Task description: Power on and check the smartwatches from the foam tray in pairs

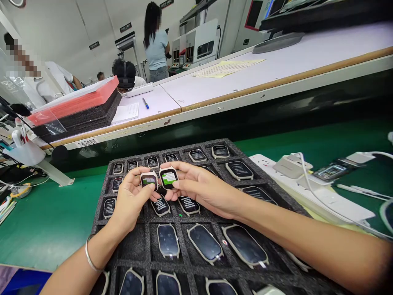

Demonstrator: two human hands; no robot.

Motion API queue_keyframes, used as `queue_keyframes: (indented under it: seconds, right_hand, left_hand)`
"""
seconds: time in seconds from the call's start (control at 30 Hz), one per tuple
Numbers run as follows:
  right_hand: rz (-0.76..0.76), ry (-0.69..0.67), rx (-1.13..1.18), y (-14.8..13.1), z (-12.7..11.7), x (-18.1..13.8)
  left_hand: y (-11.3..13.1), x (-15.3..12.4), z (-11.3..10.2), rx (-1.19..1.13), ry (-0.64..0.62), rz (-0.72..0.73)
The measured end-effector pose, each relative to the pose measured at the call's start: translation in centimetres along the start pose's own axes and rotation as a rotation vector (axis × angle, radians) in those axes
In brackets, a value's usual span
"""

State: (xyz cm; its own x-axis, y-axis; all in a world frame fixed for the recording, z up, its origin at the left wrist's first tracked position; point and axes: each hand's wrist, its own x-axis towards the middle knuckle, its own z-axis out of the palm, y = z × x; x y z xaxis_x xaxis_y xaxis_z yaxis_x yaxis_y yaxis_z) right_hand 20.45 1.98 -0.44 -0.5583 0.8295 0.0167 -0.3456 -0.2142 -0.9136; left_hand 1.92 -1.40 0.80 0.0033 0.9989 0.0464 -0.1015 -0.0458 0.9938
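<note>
- Nearest the camera, the right forearm [310, 241] and the left forearm [72, 262], the latter with a silver bracelet [89, 254], reach in over a black foam tray [132, 241].
- The left hand [129, 200] pinches the left watch [148, 179]: thumb over the lower part of its screen, fingers curled around its side and behind.
- The right hand [199, 184] pinches the right watch [167, 176], its thumb at the lower right edge, the fingers bent around the top and underneath.
- Both held watches are side by side above the tray's middle, screens towards the camera, lit with green; whether their cases touch, I cannot tell.
- Just below the hands, lit watches [189, 205] showing text sit in compartments; nearer rows hold dark-screened watches [168, 241].
- Right of the tray, a white power strip [337, 205] lies on the green work surface [61, 217].
</note>
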Motion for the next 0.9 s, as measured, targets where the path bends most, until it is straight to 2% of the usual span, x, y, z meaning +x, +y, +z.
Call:
queue_keyframes:
  seconds: [0.9]
  right_hand:
    - [-0.008,0.062,0.023,0.48,-0.33,0.26]
  left_hand:
    - [-0.35,-0.27,-0.28,-0.067,-0.062,-0.046]
